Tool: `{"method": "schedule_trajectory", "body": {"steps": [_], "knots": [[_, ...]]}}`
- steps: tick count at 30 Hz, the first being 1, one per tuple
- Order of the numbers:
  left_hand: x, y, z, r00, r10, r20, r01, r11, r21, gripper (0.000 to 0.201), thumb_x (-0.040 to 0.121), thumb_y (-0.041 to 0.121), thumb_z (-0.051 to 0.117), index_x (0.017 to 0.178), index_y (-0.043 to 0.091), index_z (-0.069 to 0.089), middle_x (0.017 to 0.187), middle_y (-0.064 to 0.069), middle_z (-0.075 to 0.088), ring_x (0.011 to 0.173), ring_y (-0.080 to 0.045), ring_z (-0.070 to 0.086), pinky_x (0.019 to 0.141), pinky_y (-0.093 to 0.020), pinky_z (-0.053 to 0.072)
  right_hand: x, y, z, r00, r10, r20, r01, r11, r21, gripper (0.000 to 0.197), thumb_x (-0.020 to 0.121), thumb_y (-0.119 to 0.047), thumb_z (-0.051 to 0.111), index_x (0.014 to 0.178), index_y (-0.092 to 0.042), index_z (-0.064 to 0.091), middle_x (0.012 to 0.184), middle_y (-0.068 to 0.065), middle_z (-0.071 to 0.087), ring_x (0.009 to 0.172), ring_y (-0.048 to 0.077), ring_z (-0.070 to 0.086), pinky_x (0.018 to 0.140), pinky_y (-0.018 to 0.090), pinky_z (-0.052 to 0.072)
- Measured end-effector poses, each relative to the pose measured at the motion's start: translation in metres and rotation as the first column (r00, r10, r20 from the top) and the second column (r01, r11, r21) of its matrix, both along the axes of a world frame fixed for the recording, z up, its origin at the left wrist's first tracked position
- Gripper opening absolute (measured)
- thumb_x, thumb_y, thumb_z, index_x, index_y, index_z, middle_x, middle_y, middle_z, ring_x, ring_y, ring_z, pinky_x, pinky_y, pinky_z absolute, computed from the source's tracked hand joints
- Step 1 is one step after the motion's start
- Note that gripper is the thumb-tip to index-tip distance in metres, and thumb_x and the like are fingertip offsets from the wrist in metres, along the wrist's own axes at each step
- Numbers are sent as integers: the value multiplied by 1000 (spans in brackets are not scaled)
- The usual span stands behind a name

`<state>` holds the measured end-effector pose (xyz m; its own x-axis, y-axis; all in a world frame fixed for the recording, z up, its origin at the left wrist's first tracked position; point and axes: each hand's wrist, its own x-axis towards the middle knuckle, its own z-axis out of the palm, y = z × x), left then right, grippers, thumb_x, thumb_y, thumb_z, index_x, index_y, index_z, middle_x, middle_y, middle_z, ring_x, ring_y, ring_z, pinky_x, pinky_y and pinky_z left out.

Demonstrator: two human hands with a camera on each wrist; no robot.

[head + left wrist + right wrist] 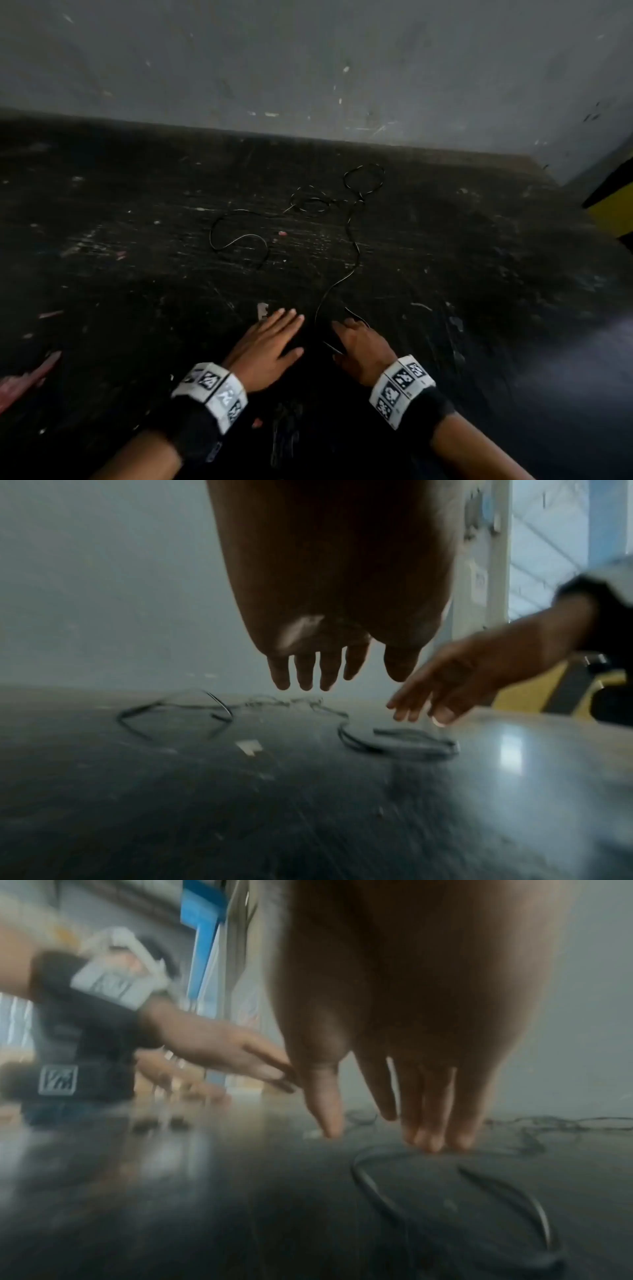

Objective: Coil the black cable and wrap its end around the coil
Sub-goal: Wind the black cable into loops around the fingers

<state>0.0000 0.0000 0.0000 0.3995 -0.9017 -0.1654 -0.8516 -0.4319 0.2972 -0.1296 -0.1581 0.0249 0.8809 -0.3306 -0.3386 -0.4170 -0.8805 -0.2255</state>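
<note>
Head view shows a black cable (pixel 352 240) lying loose and uncoiled on a dark, scuffed floor (pixel 137 274), with a grey wall (pixel 308 61) behind it. The cable runs in slack bends, with two small loops at its far end near the wall and a long strand trailing back towards the person. Its near end curls into a loop just beside the right hand (pixel 364 346).

That hand is low over the floor, palm down, fingers extended. From the right wrist view its fingertips (pixel 431 1144) reach down to the near loop of the cable (pixel 383 1196) and appear to touch it; blur makes it hard to say whether they press it, and nothing is pinched or gripped.

Just to the left, the left hand (pixel 267 346) is flat and open, fingers straight and slightly spread, holding nothing. From the left wrist view its fingers (pixel 304 669) hang above the floor, clear of the cable (pixel 397 746).

Each wrist wears a black strap (pixel 442 407) carrying white blocks printed with black markers. A small pale scrap (pixel 262 309) lies on the floor just beyond the left hand's fingertips.
</note>
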Motion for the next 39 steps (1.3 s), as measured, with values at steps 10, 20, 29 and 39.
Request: {"method": "schedule_trajectory", "body": {"steps": [10, 20, 29, 39], "knots": [[-20, -22, -18, 997, 29, -64, -21, 991, 130, 58, 98, 44, 32, 150, 20, 21, 160, 1, 16, 147, -13, 7, 116, -31, 9, 1, 6, -10, 993, -84, -84, 84, 996, -2, 31, 85, -15, 53, 115, -9, 55, 123, 15, 58, 115, 33, 56, 95, 37, 44], [-27, 7, 42, 415, 119, -902, -663, 719, -210, 30, 90, 22, 61, 116, 8, 66, 102, -10, 75, 99, -16, 68, 97, -29, 48, 24, 15, 53, 720, -679, 146, 88, 297, 951, 22, 81, 11, 61, 98, -3, 58, 71, 11, 64, 55, 14, 62, 59, 23, 56], [-6, 51, 125, 296, -169, -940, -597, 736, -320, 18, 90, 12, 55, 103, 6, 65, 67, -7, 68, 64, -19, 70, 63, -29, 58, 54, 47, 115, 735, -430, 524, -140, 660, 738, 28, 88, 5, 52, 100, -11, 71, 94, 9, 68, 88, 18, 65, 81, 23, 53], [20, 94, 172, 31, -395, -918, -551, 760, -345, 32, 89, 24, 46, 108, 1, 57, 75, -16, 70, 65, -26, 71, 58, -32, 59, 94, 78, 148, 610, -64, 790, -244, 933, 265, 7, 85, -9, 64, 91, -11, 67, 87, 3, 71, 84, 13, 67, 81, 37, 54]]}}
